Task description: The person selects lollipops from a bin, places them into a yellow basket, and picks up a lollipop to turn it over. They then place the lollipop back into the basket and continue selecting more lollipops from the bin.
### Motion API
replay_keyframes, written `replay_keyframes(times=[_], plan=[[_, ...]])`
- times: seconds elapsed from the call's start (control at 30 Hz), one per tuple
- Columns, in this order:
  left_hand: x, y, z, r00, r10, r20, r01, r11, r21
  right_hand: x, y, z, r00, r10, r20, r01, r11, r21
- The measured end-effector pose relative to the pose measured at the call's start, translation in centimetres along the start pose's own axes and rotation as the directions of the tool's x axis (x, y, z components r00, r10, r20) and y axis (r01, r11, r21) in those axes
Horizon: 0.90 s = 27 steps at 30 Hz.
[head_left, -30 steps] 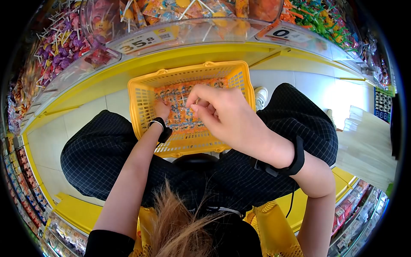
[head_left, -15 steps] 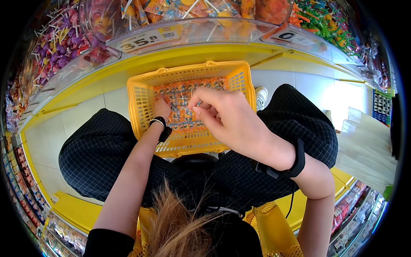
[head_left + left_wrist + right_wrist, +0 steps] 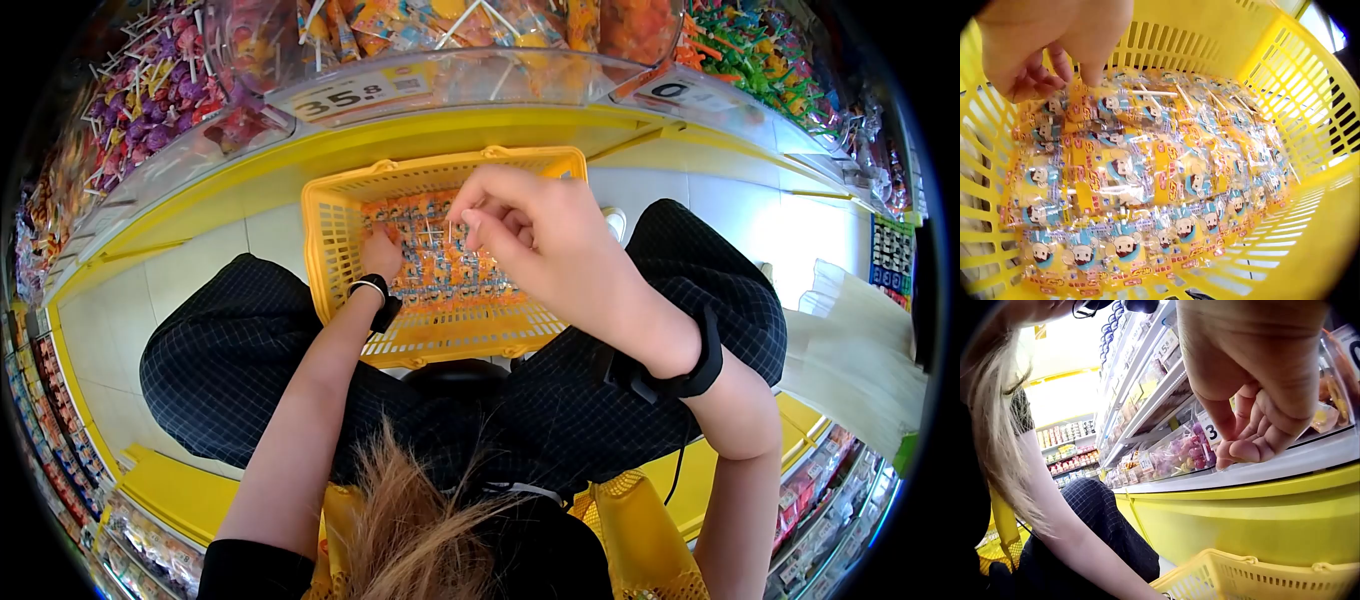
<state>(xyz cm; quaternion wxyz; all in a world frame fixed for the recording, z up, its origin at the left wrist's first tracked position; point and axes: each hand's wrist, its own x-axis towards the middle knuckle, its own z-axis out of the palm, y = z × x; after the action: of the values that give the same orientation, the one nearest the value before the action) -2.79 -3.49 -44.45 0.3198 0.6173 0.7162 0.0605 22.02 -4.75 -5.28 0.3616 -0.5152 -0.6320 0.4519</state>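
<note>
Inside the yellow shopping basket (image 3: 330,260), layers of wrapped lollipops (image 3: 1116,181) in orange and clear packets lie in rows, with white sticks showing. My left hand (image 3: 384,257) reaches in at the basket's left side. In the left wrist view, its thumb and curled fingers (image 3: 1088,72) pinch the end of a lollipop packet (image 3: 1107,103) on top of the pile. My right hand (image 3: 545,225) hangs above the basket's right part, hiding some packets. Its fingers are curled, thumb tip against the index finger, and the right wrist view shows nothing between them.
A yellow-fronted shelf (image 3: 1247,515) stands just beyond the basket, with clear candy bins and price cards (image 3: 345,97) above. My knees (image 3: 225,350) flank the basket on the tiled floor (image 3: 640,190). More stocked shelves (image 3: 70,430) line the left side and behind.
My right hand has shifted slightly up and to the right over the basket, fingertips still together. The left hand stays near the same place in the basket.
</note>
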Motion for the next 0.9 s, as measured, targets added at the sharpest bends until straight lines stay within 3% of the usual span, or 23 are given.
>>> replay_keyframes(times=[0.1,0.17,0.23,0.27,0.3,0.37,0.43,0.5,0.57,0.63,0.7,0.77,0.87,0.9], plan=[[0.4,1.2,-2.8,0.998,0.055,-0.014,-0.054,0.995,0.082,0.7,0.2,-0.3,0.999,0.039,-0.001,-0.039,0.998,0.044],[1.2,2.4,-5.0,0.982,0.104,0.157,-0.133,0.973,0.187,1.4,0.1,-0.8,1.000,-0.022,-0.016,0.022,1.000,0.005],[0.7,4.7,-8.1,0.981,0.149,0.126,-0.165,0.978,0.127,2.0,-1.1,-1.4,0.997,0.059,-0.053,-0.060,0.998,-0.012],[0.5,6.3,-10.1,0.949,0.217,0.227,-0.250,0.960,0.126,2.3,-1.2,-1.6,0.994,0.058,-0.092,-0.058,0.998,-0.003],[1.0,8.8,-13.2,0.910,0.294,0.293,-0.339,0.934,0.114,3.4,-2.1,-2.0,0.997,-0.008,-0.079,0.005,0.999,-0.032],[-1.0,11.7,-16.8,0.874,0.344,0.344,-0.408,0.903,0.135,3.4,-1.9,-2.4,0.962,-0.135,-0.238,0.100,0.983,-0.155],[-4.1,15.7,-22.0,0.794,0.535,0.289,-0.541,0.838,-0.064,4.3,-3.1,-3.3,0.933,-0.227,-0.279,0.163,0.958,-0.234],[-5.7,16.5,-23.4,0.769,0.578,0.274,-0.574,0.812,-0.101,4.6,-3.2,-3.4,0.866,-0.358,-0.350,0.272,0.923,-0.271],[-7.1,17.7,-25.2,0.741,0.620,0.259,-0.607,0.783,-0.137,4.9,-3.3,-4.0,0.856,-0.390,-0.340,0.282,0.902,-0.326],[-8.6,19.2,-26.9,0.682,0.656,0.325,-0.650,0.747,-0.143,5.2,-3.7,-4.0,0.790,-0.498,-0.356,0.318,0.831,-0.457],[-9.5,19.7,-27.4,0.671,0.652,0.354,-0.646,0.748,-0.152,5.6,-2.9,-4.3,0.803,-0.472,-0.364,0.292,0.844,-0.449],[-10.0,21.8,-28.4,0.576,0.727,0.373,-0.741,0.657,-0.135,7.1,-2.7,-4.9,0.802,-0.471,-0.367,0.290,0.845,-0.450],[-10.9,21.9,-29.1,0.591,0.700,0.400,-0.724,0.679,-0.120,8.9,-2.3,-5.6,0.858,-0.417,-0.298,0.265,0.859,-0.438],[-11.0,21.9,-29.0,0.593,0.696,0.404,-0.731,0.676,-0.093,9.7,-1.8,-6.1,0.907,-0.338,-0.251,0.210,0.880,-0.426]])
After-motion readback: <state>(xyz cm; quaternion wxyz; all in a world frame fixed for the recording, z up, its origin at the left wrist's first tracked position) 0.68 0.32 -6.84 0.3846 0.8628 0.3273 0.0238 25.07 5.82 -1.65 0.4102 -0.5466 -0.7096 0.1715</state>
